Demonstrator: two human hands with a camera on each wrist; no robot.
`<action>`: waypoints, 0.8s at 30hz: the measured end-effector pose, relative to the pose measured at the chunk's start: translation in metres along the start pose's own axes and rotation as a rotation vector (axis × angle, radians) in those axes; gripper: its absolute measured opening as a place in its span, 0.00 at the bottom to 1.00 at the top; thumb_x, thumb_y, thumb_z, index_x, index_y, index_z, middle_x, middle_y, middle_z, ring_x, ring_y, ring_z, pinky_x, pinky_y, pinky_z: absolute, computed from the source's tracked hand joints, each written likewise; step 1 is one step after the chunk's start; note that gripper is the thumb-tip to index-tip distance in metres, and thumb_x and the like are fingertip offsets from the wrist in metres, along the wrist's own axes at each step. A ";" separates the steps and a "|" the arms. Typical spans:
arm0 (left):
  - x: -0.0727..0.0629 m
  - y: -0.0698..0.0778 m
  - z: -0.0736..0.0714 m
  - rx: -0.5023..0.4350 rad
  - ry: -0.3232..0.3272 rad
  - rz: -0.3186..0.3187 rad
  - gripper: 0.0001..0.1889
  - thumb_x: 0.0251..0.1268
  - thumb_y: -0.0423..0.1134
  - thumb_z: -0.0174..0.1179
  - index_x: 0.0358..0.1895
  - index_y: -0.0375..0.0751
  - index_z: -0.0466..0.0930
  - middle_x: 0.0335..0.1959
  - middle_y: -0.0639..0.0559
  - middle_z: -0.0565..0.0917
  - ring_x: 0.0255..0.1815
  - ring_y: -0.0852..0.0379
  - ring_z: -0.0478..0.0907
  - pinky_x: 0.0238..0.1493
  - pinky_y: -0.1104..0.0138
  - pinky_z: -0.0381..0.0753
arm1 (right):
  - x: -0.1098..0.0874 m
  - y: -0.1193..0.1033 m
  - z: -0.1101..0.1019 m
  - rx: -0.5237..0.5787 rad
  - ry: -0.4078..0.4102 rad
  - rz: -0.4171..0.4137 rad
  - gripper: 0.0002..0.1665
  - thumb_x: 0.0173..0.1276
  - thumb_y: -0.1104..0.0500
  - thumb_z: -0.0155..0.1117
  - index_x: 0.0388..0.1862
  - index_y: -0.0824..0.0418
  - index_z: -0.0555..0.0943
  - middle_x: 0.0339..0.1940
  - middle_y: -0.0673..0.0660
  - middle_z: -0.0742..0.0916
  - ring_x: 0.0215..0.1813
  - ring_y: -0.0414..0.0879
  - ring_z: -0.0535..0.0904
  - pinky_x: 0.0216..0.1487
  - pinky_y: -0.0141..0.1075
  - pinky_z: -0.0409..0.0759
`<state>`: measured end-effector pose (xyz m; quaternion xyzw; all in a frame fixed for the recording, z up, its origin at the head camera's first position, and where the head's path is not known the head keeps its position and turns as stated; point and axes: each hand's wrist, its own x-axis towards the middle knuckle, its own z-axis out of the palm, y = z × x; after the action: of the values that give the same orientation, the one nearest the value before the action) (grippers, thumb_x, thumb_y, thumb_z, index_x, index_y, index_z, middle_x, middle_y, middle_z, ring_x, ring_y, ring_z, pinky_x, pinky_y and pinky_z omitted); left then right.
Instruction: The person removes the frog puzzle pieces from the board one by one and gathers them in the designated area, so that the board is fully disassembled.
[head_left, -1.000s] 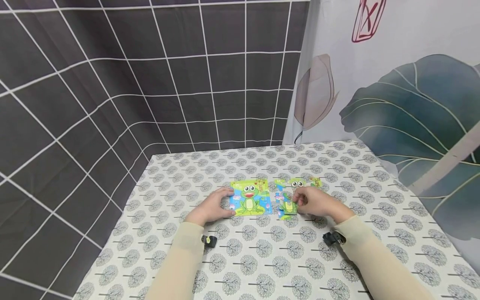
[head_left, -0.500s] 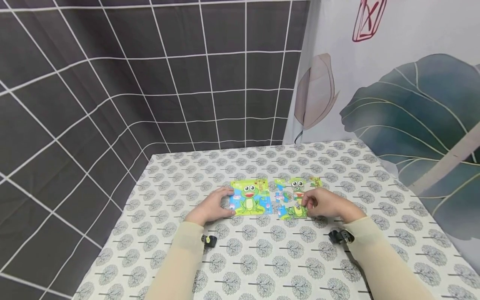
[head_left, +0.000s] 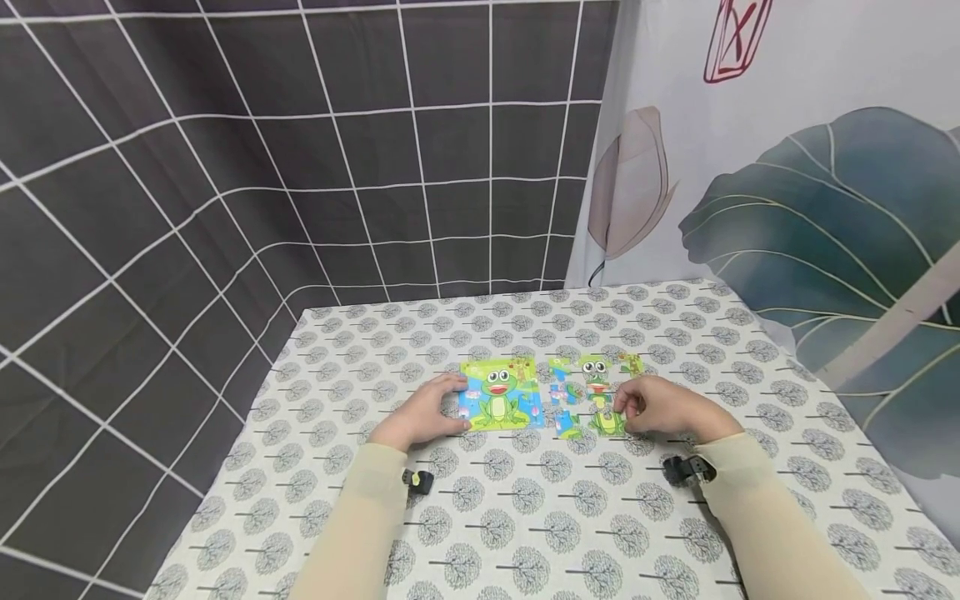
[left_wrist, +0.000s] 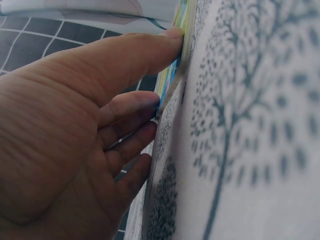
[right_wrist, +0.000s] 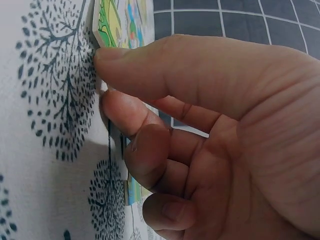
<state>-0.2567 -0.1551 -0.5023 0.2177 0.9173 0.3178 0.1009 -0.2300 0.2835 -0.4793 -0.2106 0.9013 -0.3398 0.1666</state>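
Note:
On the left of the table, a square frog picture board [head_left: 501, 396] lies flat, showing a whole green frog on blue. My left hand [head_left: 423, 412] touches its left edge, the thumb at the near corner and the fingers farther up, fairly straight. Jigsaw pieces of a like frog picture lie to the right. My right hand [head_left: 663, 408] pinches the right edge of the frog-belly puzzle piece [head_left: 606, 422]. The right wrist view shows the thumb at that piece's corner [right_wrist: 107, 25]; the index fingertip is hidden behind the thumb.
Other puzzle pieces lie around it: the frog's eyes [head_left: 594, 367], its mouth [head_left: 597, 387], a corner with a tree [head_left: 632, 363], and blue pieces [head_left: 567, 423] on the left. A tree-print cloth [head_left: 525, 525] covers the table. Dark gridded curtain [head_left: 450, 167] hangs behind.
My right hand has drawn the frog-belly piece to the right, away from the blue left-hand pieces, uncovering the frog's mouth piece. The left hand and the picture board have stayed put.

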 end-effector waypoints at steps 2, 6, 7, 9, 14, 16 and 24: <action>0.000 0.000 0.000 0.000 -0.002 -0.002 0.43 0.55 0.46 0.79 0.76 0.46 0.72 0.80 0.52 0.66 0.81 0.45 0.59 0.81 0.44 0.56 | 0.000 0.001 0.000 -0.003 -0.003 0.003 0.14 0.53 0.70 0.75 0.39 0.59 0.84 0.27 0.51 0.81 0.30 0.44 0.76 0.33 0.33 0.78; 0.000 -0.001 0.000 -0.005 -0.004 -0.006 0.42 0.55 0.46 0.79 0.75 0.46 0.72 0.81 0.52 0.66 0.82 0.44 0.59 0.81 0.43 0.56 | 0.001 0.002 0.001 -0.002 -0.005 0.012 0.15 0.53 0.70 0.75 0.38 0.59 0.84 0.26 0.51 0.81 0.30 0.44 0.76 0.32 0.33 0.78; 0.000 -0.001 0.000 -0.004 -0.005 -0.007 0.42 0.55 0.46 0.79 0.75 0.46 0.72 0.81 0.52 0.66 0.82 0.44 0.59 0.81 0.43 0.55 | 0.001 0.002 0.001 -0.001 -0.005 0.020 0.15 0.52 0.70 0.76 0.38 0.59 0.84 0.26 0.51 0.81 0.30 0.45 0.76 0.32 0.33 0.78; 0.000 -0.001 0.000 -0.006 -0.006 -0.007 0.43 0.55 0.46 0.79 0.75 0.46 0.72 0.81 0.52 0.66 0.82 0.44 0.59 0.81 0.43 0.55 | 0.001 0.002 0.001 0.001 -0.003 0.019 0.15 0.52 0.70 0.75 0.38 0.59 0.84 0.26 0.52 0.81 0.30 0.45 0.76 0.32 0.33 0.78; 0.000 0.000 0.000 -0.013 -0.008 -0.006 0.42 0.56 0.45 0.79 0.75 0.45 0.72 0.81 0.52 0.66 0.82 0.44 0.59 0.81 0.44 0.56 | 0.000 0.000 0.002 0.000 0.003 0.015 0.15 0.52 0.70 0.76 0.38 0.59 0.84 0.26 0.52 0.81 0.30 0.45 0.75 0.32 0.33 0.78; 0.000 0.001 -0.001 -0.019 -0.008 -0.007 0.42 0.56 0.45 0.79 0.75 0.45 0.72 0.81 0.52 0.66 0.82 0.44 0.59 0.81 0.43 0.56 | 0.000 -0.001 0.002 0.003 0.006 0.016 0.15 0.52 0.70 0.77 0.38 0.60 0.84 0.26 0.52 0.81 0.30 0.45 0.75 0.32 0.33 0.78; -0.001 0.002 -0.002 -0.033 -0.017 -0.011 0.43 0.56 0.45 0.79 0.76 0.45 0.72 0.81 0.52 0.65 0.82 0.43 0.59 0.81 0.43 0.56 | 0.000 -0.002 0.002 0.025 0.010 0.031 0.15 0.53 0.70 0.78 0.39 0.61 0.84 0.26 0.53 0.81 0.29 0.45 0.76 0.31 0.34 0.78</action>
<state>-0.2554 -0.1554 -0.4994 0.2135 0.9122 0.3306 0.1142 -0.2284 0.2813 -0.4789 -0.1926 0.9011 -0.3495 0.1698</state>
